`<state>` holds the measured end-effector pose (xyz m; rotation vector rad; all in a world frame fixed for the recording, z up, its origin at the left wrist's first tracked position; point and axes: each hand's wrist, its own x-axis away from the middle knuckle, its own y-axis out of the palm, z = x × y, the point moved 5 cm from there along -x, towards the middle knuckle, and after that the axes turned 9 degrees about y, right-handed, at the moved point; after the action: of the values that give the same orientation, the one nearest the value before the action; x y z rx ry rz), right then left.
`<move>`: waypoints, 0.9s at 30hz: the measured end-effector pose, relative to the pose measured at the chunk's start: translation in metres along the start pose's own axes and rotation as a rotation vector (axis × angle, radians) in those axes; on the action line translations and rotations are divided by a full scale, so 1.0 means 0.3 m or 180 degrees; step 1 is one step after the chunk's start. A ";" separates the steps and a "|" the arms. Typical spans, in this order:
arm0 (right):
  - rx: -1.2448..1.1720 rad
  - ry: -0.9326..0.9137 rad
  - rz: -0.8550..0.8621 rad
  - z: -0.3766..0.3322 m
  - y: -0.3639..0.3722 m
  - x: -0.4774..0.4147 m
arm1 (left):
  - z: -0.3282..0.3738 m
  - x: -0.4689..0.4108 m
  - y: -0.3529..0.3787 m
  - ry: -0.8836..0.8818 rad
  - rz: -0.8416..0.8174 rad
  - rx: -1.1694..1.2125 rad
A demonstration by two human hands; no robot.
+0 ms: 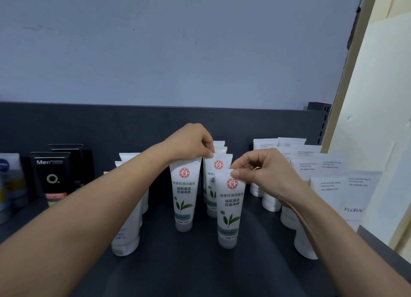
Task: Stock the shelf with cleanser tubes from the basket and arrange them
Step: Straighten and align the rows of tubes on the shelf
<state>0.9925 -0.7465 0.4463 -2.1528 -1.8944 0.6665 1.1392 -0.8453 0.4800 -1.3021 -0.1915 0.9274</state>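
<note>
The left hand point(191, 144) pinches the flat top of a smooth white plastic tube with a green leaf point(184, 194). The right hand point(264, 170) pinches the top of a second leaf tube point(230, 210). Both stand cap-down on the dark grey shelf point(178, 270). Plain white tubes point(328, 189) stand right of the right hand.

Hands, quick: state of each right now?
Left hand: pinching the top edge of the left green-tea tube, it seems.
Right hand: pinching the top edge of the front green-tea tube.
</note>
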 end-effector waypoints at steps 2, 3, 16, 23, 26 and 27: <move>-0.0025 0.0029 0.0090 0.003 0.015 -0.020 | -0.001 0.002 -0.001 -0.0007 0.0007 0.0011; -0.0052 0.0042 0.0113 0.003 0.023 -0.030 | -0.001 0.003 -0.002 -0.0014 0.0007 0.0018; -0.0055 0.0003 0.0396 0.019 0.062 -0.094 | -0.011 0.012 -0.004 -0.0101 0.0001 0.0268; 0.0128 -0.0119 0.0456 0.015 0.071 -0.100 | -0.058 0.075 -0.097 -0.0136 0.0244 0.0499; 0.0172 -0.0173 0.0488 0.022 0.073 -0.097 | -0.078 0.131 -0.137 -0.0218 0.0294 0.0462; 0.0213 -0.0171 0.0496 0.025 0.074 -0.094 | -0.084 0.151 -0.140 -0.0220 0.0235 0.0442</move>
<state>1.0065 -0.7785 0.4359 -2.2783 -1.7158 0.8127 1.2034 -0.8321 0.4927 -1.1563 -0.1310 1.0315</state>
